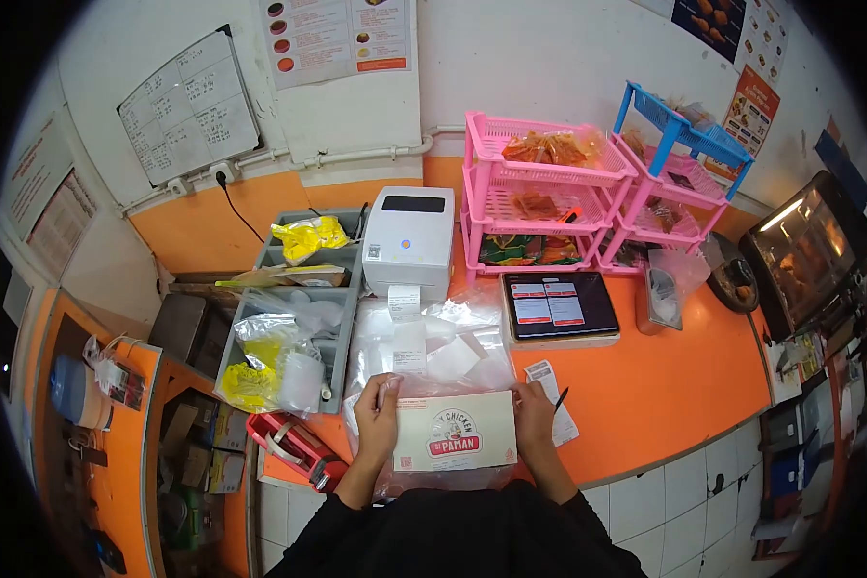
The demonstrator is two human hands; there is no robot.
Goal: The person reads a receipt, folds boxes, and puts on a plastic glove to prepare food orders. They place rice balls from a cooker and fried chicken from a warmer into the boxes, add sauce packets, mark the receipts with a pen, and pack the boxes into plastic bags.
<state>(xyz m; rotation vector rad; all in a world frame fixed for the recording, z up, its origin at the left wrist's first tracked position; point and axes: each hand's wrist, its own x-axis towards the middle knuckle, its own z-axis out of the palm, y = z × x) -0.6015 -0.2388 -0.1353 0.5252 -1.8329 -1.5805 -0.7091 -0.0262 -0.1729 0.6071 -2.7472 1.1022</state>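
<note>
A cream takeaway box (456, 458) with a red and black chicken logo lies in front of me, between my hands. Clear plastic bag film (424, 388) shows around it. My left hand (380, 412) is closed at the box's upper left corner, its fingers pinching the film. At the upper right corner, my right hand (533, 416) has curled fingers; whether they grip film or the box edge I cannot tell. Just beyond that hand is a dark pen (561, 399) over a printed receipt (553, 395).
A white label printer (407, 241) with paper hanging out stands ahead, beside a grey tray (341, 332) of bags. Pink racks (549, 173) hold packets behind a tablet (561, 304). Right of it is a container (658, 306). A red strapped item (297, 451) sits at the left edge.
</note>
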